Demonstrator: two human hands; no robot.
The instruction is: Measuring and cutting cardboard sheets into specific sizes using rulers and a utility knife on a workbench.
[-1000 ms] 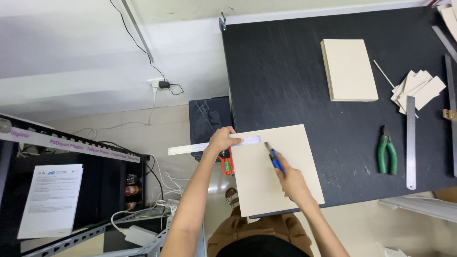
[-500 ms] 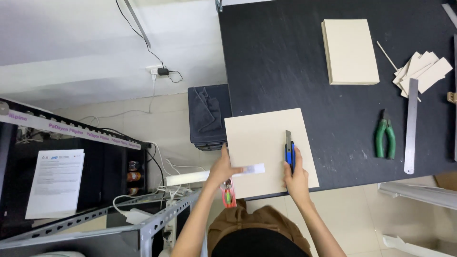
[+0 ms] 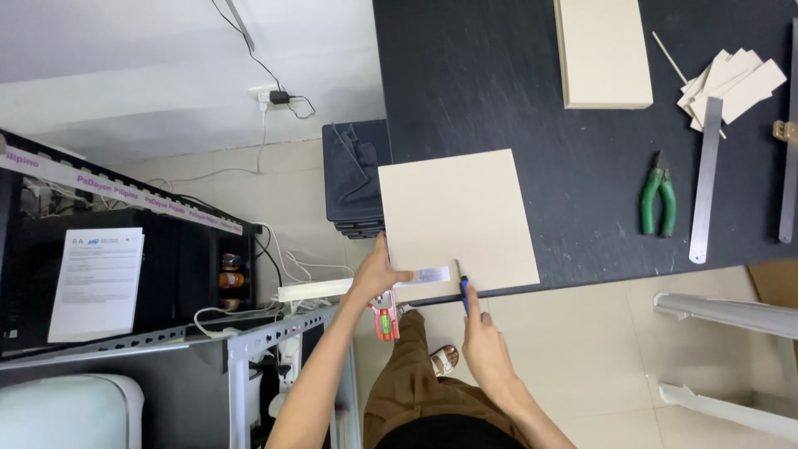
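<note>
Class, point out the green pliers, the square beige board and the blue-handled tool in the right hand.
green pliers (image 3: 657,202), head view, on the handles.
square beige board (image 3: 453,212), head view, its bare middle.
blue-handled tool (image 3: 465,295), head view, on the handle.

Pale square board (image 3: 455,218) flat at the table's near edge, metal ruler (image 3: 366,283) across it, perhaps a blue-handled knife (image 3: 464,293) alongside.
</note>
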